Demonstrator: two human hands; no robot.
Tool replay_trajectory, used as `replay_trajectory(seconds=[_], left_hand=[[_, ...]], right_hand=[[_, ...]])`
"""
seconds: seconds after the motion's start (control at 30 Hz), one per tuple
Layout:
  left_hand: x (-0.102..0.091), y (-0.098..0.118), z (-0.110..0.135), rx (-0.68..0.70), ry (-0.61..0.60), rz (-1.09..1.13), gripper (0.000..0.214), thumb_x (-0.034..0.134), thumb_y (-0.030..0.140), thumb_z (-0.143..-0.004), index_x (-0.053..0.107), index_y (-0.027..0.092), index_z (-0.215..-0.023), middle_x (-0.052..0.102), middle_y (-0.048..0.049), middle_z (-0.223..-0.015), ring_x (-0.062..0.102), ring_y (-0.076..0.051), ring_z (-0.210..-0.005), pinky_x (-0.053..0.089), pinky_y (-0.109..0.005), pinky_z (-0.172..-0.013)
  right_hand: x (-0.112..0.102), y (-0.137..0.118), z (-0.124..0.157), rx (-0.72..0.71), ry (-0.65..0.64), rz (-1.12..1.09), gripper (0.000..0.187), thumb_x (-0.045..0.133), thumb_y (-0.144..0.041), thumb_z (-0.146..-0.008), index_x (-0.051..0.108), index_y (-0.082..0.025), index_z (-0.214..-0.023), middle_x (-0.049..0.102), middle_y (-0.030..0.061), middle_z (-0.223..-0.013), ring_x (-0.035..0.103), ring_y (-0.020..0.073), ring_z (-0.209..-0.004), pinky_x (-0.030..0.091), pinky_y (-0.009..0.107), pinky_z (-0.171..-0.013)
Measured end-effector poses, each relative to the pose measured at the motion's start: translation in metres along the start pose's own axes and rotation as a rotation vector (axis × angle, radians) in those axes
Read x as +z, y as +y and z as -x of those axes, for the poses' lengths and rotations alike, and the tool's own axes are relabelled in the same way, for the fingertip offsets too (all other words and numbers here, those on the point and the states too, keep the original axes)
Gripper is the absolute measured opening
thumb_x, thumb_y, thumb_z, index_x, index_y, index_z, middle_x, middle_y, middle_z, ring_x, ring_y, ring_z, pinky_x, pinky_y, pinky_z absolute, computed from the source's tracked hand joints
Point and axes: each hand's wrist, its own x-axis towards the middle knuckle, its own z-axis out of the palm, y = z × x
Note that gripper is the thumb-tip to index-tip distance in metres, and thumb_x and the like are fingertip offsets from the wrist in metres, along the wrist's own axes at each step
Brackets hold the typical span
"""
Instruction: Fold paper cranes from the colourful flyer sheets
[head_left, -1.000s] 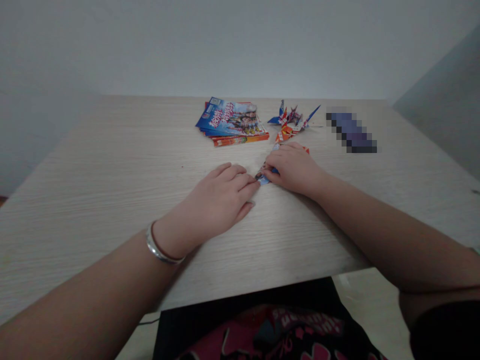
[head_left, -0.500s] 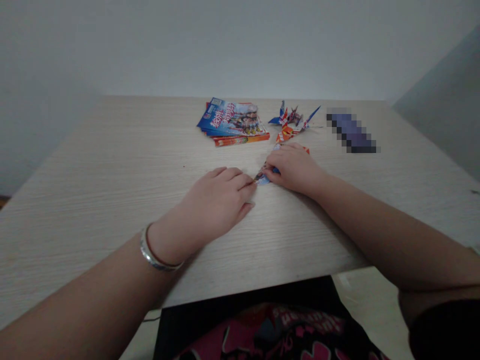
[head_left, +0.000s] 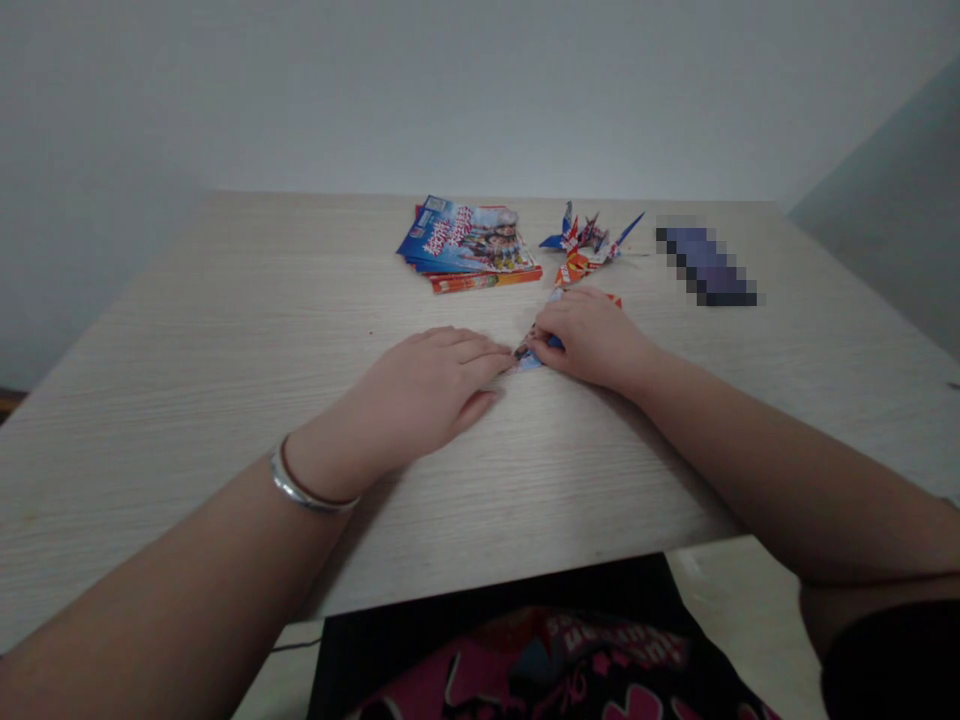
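Note:
A piece of folded printed paper [head_left: 531, 361] lies flat on the table, mostly covered by my right hand [head_left: 592, 335]. The fingers of that hand are bent and closed on the paper, pressing it down. Blue, white and orange bits of it peek out around them. My left hand [head_left: 431, 390], with a silver bangle at the wrist, lies palm down with fingers stretched out. Its fingertips touch the paper's left corner, and the thumb is apart from it. Just beyond the right hand stand folded paper cranes [head_left: 589, 245] in blue, red and white.
A fanned stack of printed paper sheets [head_left: 469, 240] lies at the back middle of the table [head_left: 247, 300]. To the right of the cranes is a dark, pixelated flat object [head_left: 706, 265]. A wall rises behind the table, whose front edge is close to my lap.
My left hand has shifted slightly to the left and flattened, its fingers straighter at the paper's corner. The right hand has kept its place on the paper.

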Motion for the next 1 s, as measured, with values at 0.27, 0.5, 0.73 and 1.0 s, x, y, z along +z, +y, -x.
replay_trajectory(seconds=[0.27, 0.5, 0.73, 1.0], left_hand=[[0.0075, -0.0042, -0.0008, 0.087, 0.038, -0.023, 0.035, 0.049, 0.028, -0.106, 0.070, 0.016, -0.131, 0.073, -0.0108, -0.132, 0.067, -0.027, -0.121, 0.050, -0.044, -0.110], [0.0052, -0.0014, -0.0005, 0.059, 0.007, -0.050, 0.035, 0.052, 0.028, -0.105, 0.068, 0.014, -0.133, 0.072, -0.0123, -0.134, 0.067, -0.028, -0.120, 0.051, -0.044, -0.109], [0.0062, 0.0013, -0.0013, 0.058, -0.008, -0.061, 0.032, 0.051, 0.024, -0.104, 0.068, 0.014, -0.128, 0.072, -0.0124, -0.131, 0.066, -0.029, -0.120, 0.053, -0.044, -0.107], [0.0063, 0.0016, -0.0011, 0.071, 0.008, -0.075, 0.031, 0.050, 0.025, -0.104, 0.068, 0.013, -0.126, 0.072, -0.0141, -0.129, 0.067, -0.027, -0.118, 0.053, -0.043, -0.105]], right_hand=[[-0.0077, -0.0033, -0.0015, 0.018, -0.048, -0.006, 0.028, 0.053, -0.029, -0.098, 0.077, -0.014, -0.095, 0.078, 0.0132, -0.099, 0.067, 0.0276, -0.097, 0.041, 0.038, -0.091], [-0.0082, -0.0021, -0.0037, 0.031, -0.071, -0.017, 0.027, 0.054, -0.027, -0.096, 0.078, -0.013, -0.096, 0.078, 0.0134, -0.100, 0.068, 0.0273, -0.098, 0.044, 0.036, -0.087], [-0.0067, -0.0015, -0.0050, 0.024, -0.060, -0.025, 0.028, 0.054, -0.029, -0.097, 0.078, -0.014, -0.095, 0.078, 0.0130, -0.099, 0.068, 0.0271, -0.098, 0.044, 0.037, -0.089], [-0.0067, -0.0024, -0.0050, 0.022, -0.049, -0.012, 0.027, 0.054, -0.029, -0.097, 0.078, -0.015, -0.094, 0.078, 0.0124, -0.096, 0.068, 0.0269, -0.096, 0.043, 0.036, -0.086]])
